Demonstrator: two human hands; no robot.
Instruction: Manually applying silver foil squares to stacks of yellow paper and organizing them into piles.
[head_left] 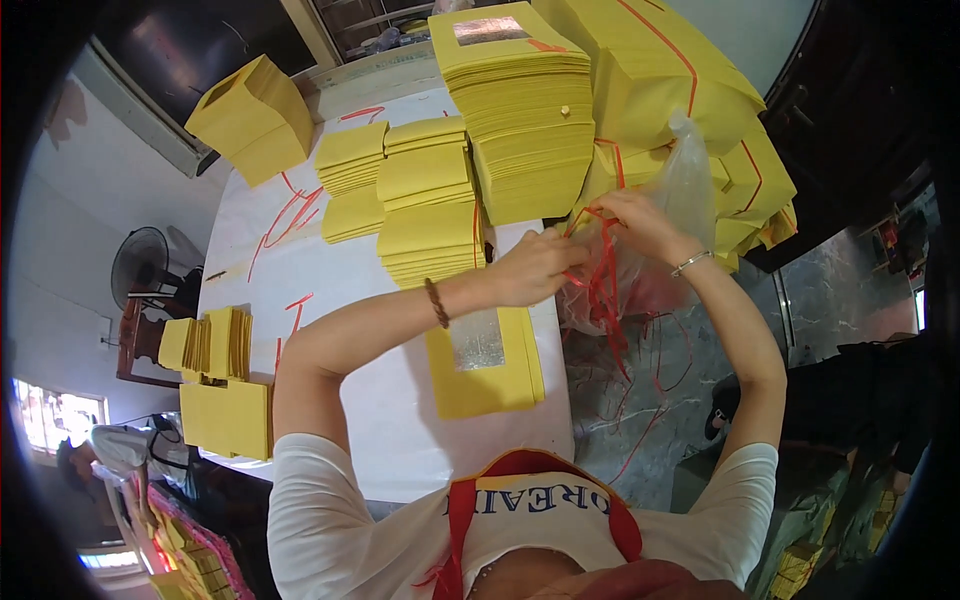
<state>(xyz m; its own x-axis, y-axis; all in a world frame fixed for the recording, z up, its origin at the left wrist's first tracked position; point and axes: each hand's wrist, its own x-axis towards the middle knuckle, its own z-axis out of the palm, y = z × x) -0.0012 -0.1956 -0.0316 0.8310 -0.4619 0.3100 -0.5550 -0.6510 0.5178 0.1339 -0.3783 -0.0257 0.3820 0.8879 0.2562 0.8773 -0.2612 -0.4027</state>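
Both hands are above a clear plastic bag (690, 185) at the table's right edge, where a tangle of red plastic strings (603, 285) hangs down. My left hand (540, 268), with a brown bracelet on its wrist, has its fingers pinched on the red string. Close by on the right, my right hand (645, 225) grips the strings too, its fingertips closed. Below my left forearm lies a thin stack of yellow paper (490, 390) with a silver foil patch, partly covered by the arm. Taller yellow paper stacks (430, 240) stand just beyond my left hand.
A tall yellow paper pile (525, 130) and large bundles tied with red string (670, 75) fill the back right. One yellow block (255, 120) sits at the far left corner, smaller stacks (228, 415) at the left edge. A fan (140, 268) stands left of the white table (360, 430).
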